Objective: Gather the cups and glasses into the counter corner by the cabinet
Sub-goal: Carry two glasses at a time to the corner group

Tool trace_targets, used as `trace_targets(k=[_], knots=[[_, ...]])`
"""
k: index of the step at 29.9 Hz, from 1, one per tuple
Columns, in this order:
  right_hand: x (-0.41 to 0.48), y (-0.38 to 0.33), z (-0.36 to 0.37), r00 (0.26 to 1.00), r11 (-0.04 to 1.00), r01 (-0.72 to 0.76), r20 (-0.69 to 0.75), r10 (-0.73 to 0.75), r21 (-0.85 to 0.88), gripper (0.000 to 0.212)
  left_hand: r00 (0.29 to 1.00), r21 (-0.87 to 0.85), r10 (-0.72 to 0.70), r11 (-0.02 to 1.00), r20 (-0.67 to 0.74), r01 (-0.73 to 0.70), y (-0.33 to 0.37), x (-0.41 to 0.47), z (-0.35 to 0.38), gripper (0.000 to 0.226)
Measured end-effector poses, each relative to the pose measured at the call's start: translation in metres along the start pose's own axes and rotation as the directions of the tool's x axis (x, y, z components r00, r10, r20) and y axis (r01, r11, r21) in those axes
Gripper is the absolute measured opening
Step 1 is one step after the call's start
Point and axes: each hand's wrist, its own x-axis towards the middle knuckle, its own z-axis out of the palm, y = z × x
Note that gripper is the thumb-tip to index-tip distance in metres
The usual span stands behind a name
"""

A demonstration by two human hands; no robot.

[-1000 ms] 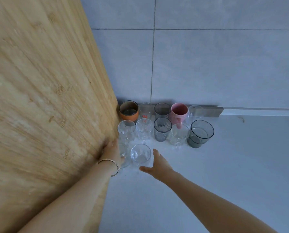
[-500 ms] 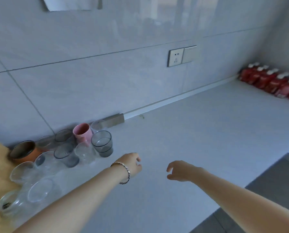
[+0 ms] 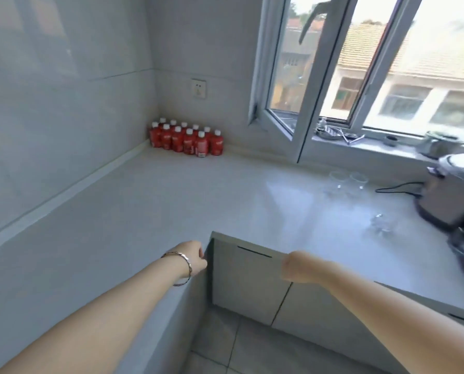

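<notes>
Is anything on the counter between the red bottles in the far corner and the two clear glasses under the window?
No. In the head view the counter between the red bottles and the clear glasses is bare; only the open window sash hangs above it.

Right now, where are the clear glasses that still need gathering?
In the head view they are on the right stretch of the counter: two clear glasses below the window sill, left of the cooker, and another clear glass nearer its base.
</notes>
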Motion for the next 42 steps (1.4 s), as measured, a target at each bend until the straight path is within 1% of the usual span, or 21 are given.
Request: trace_targets(k=[3, 4, 6, 7, 11, 14, 19, 22, 24, 26, 29, 31, 33, 35, 36, 38, 39, 42], knots=[[0.009, 0.060, -0.025, 0.997, 0.997, -0.070, -0.039, 0.071, 0.017, 0.036, 0.994, 0.054, 0.099, 0.993, 0.036, -0.101, 0.064, 0.041, 0.005, 0.029], [0.012, 0.075, -0.030, 0.996, 0.997, -0.081, -0.037, 0.082, 0.019, 0.037, 0.992, 0.064, 0.116, 0.991, 0.056, -0.120, 0.080, 0.051, 0.009, 0.029], [0.024, 0.113, -0.038, 0.988, 0.988, -0.148, -0.026, 0.149, 0.053, 0.040, 0.980, 0.108, 0.172, 0.977, 0.103, -0.183, 0.118, 0.081, 0.021, 0.031], [0.024, 0.118, -0.040, 0.986, 0.984, -0.162, -0.018, 0.164, 0.069, 0.041, 0.974, 0.119, 0.184, 0.973, 0.131, -0.199, 0.124, 0.082, 0.022, 0.032], [0.066, 0.180, -0.065, 0.957, 0.949, -0.283, -0.019, 0.288, 0.138, 0.041, 0.929, 0.175, 0.291, 0.926, 0.230, -0.333, 0.198, 0.157, 0.030, 0.037], [0.097, 0.220, -0.092, 0.924, 0.902, -0.373, -0.001, 0.382, 0.218, 0.042, 0.889, 0.195, 0.352, 0.888, 0.292, -0.416, 0.250, 0.209, 0.026, 0.038], [0.142, 0.281, -0.125, 0.843, 0.806, -0.501, -0.032, 0.537, 0.315, 0.042, 0.843, 0.205, 0.411, 0.844, 0.348, -0.496, 0.320, 0.285, 0.025, 0.037], [0.174, 0.315, -0.137, 0.752, 0.720, -0.564, -0.110, 0.650, 0.404, 0.043, 0.829, 0.200, 0.419, 0.835, 0.371, -0.512, 0.350, 0.322, 0.030, 0.036], [0.205, 0.343, -0.149, 0.694, 0.658, -0.596, -0.118, 0.710, 0.460, 0.050, 0.827, 0.210, 0.396, 0.839, 0.400, -0.503, 0.371, 0.347, 0.041, 0.035], [0.229, 0.358, -0.158, 0.675, 0.618, -0.602, -0.091, 0.732, 0.506, 0.062, 0.833, 0.210, 0.375, 0.849, 0.408, -0.485, 0.382, 0.361, 0.046, 0.034], [0.267, 0.388, -0.165, 0.683, 0.597, -0.607, -0.040, 0.729, 0.525, 0.083, 0.859, 0.195, 0.341, 0.879, 0.383, -0.436, 0.403, 0.383, 0.057, 0.033], [0.282, 0.401, -0.162, 0.709, 0.625, -0.603, -0.025, 0.704, 0.495, 0.083, 0.880, 0.165, 0.313, 0.906, 0.357, -0.389, 0.417, 0.395, 0.064, 0.033], [0.289, 0.413, -0.160, 0.755, 0.683, -0.572, -0.032, 0.654, 0.454, 0.078, 0.907, 0.093, 0.260, 0.948, 0.331, -0.305, 0.436, 0.406, 0.071, 0.039], [0.296, 0.435, -0.157, 0.805, 0.747, -0.525, -0.046, 0.591, 0.407, 0.072, 0.940, -0.007, 0.207, 0.977, 0.270, -0.213, 0.471, 0.425, 0.086, 0.057], [0.295, 0.437, -0.156, 0.829, 0.781, -0.496, -0.062, 0.556, 0.380, 0.070, 0.954, -0.056, 0.203, 0.979, 0.219, -0.196, 0.484, 0.429, 0.088, 0.068], [0.296, 0.444, -0.156, 0.868, 0.832, -0.440, -0.077, 0.491, 0.338, 0.071, 0.976, -0.129, 0.190, 0.976, 0.106, -0.176, 0.513, 0.442, 0.092, 0.078], [0.296, 0.448, -0.156, 0.884, 0.851, -0.413, -0.084, 0.461, 0.325, 0.074, 0.983, -0.158, 0.169, 0.975, 0.073, -0.155, 0.526, 0.450, 0.094, 0.083], [0.298, 0.464, -0.163, 0.914, 0.874, -0.359, -0.064, 0.400, 0.328, 0.078, 0.994, -0.199, 0.094, 0.977, 0.061, -0.080, 0.554, 0.472, 0.104, 0.105]])
